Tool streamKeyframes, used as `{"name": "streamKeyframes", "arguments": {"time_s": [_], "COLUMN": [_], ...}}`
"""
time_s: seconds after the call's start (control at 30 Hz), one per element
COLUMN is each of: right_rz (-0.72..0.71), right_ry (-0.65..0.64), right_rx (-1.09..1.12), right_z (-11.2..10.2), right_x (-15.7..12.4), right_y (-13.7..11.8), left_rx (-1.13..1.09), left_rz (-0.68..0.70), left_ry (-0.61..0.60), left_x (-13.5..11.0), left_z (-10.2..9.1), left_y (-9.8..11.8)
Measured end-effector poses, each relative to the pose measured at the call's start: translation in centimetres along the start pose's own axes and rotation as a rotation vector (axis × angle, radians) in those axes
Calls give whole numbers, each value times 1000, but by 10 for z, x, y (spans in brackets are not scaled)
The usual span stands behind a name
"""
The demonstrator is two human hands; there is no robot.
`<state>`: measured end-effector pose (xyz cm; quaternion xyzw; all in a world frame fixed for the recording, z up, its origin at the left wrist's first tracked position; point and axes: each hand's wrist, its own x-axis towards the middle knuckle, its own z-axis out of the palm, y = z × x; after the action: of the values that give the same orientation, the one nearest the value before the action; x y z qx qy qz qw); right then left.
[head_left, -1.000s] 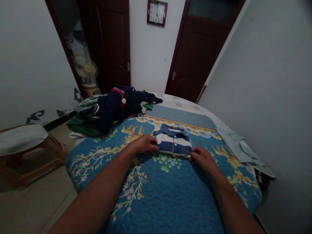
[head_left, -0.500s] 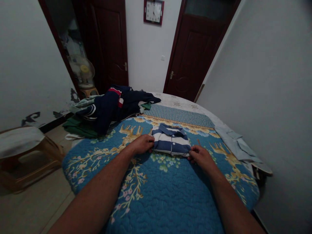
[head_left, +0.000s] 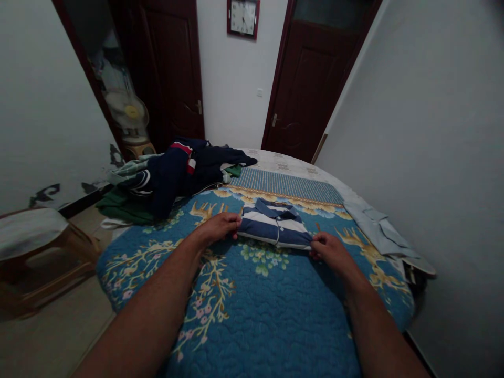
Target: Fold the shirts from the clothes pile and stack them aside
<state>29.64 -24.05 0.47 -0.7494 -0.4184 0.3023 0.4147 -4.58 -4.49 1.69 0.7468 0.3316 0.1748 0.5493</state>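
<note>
A folded blue-and-white striped polo shirt (head_left: pixel 275 224) lies collar up on the blue quilted cover (head_left: pixel 260 310). Its dark blue collar faces away from me, and white buttons show down the front. My left hand (head_left: pixel 222 227) pinches the left edge of the shirt. At the near right corner, the fingers of my right hand (head_left: pixel 326 249) are closed on the fabric. Between the two hands the near edge looks drawn taut.
Dark clothes (head_left: pixel 169 173) are heaped at the back left of the table. A folded light grey garment (head_left: pixel 380 228) lies along the right edge, near the wall. A stool (head_left: pixel 35 236) stands on the left, with a fan (head_left: pixel 129 113) behind it.
My hands have moved apart, the left one leftwards and the right one slightly rightwards. The shirt's near edge is stretched wider between them. The view has shifted a little.
</note>
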Motion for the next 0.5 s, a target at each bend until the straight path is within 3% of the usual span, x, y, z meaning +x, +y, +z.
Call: {"name": "streamKeyframes", "arguments": {"time_s": [0.5], "right_rz": [-43], "right_ry": [7], "right_rx": [-20], "right_z": [-5], "right_x": [4], "right_y": [7], "left_rx": [-12], "left_rz": [-39], "left_ry": [-35], "left_x": [-2], "left_z": [-6], "left_y": [2]}}
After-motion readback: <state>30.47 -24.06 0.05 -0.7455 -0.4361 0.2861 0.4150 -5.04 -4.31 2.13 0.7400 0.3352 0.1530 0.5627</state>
